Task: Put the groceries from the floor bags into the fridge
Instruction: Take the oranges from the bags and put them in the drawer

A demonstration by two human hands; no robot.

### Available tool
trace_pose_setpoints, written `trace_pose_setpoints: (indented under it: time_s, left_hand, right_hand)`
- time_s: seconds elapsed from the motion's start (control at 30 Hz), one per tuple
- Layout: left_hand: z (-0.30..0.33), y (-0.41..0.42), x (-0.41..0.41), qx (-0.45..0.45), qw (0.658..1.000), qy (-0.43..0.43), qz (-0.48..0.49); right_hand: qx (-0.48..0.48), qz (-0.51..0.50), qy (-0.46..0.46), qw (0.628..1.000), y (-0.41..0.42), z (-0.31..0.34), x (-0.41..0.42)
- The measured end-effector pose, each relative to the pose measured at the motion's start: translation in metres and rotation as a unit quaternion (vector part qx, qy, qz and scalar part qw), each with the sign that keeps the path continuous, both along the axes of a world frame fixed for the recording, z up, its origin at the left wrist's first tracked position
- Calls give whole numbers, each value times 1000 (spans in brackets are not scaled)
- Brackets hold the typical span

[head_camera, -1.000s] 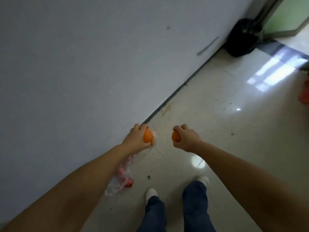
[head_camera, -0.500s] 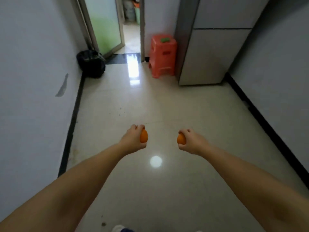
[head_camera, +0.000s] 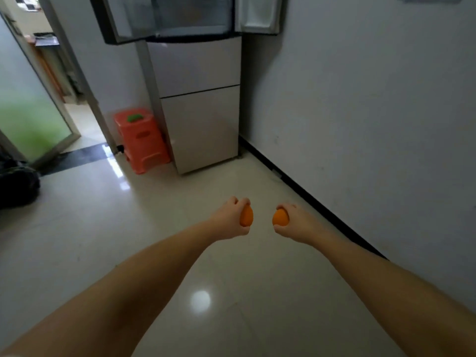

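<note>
Both arms are stretched out in front of me over the floor. My left hand [head_camera: 228, 219] is closed around an orange [head_camera: 246, 215]. My right hand [head_camera: 296, 222] grips a second orange [head_camera: 280, 217]. Ahead stands the white fridge [head_camera: 201, 112] in the corner, its two lower doors closed. Its upper door [head_camera: 164, 19] hangs open toward the left, and the compartment behind it is mostly cut off by the top of the view. The floor bags are out of sight.
An orange plastic stool [head_camera: 140, 140] with a green item [head_camera: 135, 118] on top stands left of the fridge. A black bag [head_camera: 15, 184] sits by the left wall beside a frosted glass door [head_camera: 28, 124]. A grey wall [head_camera: 373, 124] runs along my right.
My view has swung away from the wall and the floor bag toward the fridge, which is now closer and shows its open upper door. Both hands still hold their oranges.
</note>
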State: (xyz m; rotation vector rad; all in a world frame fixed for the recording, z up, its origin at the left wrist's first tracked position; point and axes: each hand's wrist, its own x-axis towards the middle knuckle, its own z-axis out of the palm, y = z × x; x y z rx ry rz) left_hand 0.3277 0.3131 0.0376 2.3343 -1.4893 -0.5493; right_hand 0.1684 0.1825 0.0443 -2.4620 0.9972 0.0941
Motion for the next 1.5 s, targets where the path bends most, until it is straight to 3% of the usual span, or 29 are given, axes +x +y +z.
trace_pose_setpoints:
  time_s: [0.2, 0.53, 0.77, 1.1, 1.3, 1.5]
  left_hand:
    - [22, -96, 46, -16, 999, -35, -16]
    - [101, -298, 219, -97, 992, -78, -12]
    - [151, -411, 325, -140, 987, -69, 41]
    - [188, -565, 496, -191, 962, -135, 138]
    - [219, -619, 586, -198, 945, -156, 209]
    - [258, -639, 699, -180, 916, -264, 242]
  right_hand:
    - [-24, 8, -26, 999, -95, 25, 42]
    - [-94, 31, -83, 992, -293, 110, 216]
    - [-129, 32, -134, 982, -417, 161, 318]
    - [-164, 152, -180, 958, -600, 194, 518]
    - [-152, 216, -210, 941, -678, 234, 643]
    - [-147, 284, -276, 906, -708, 264, 776]
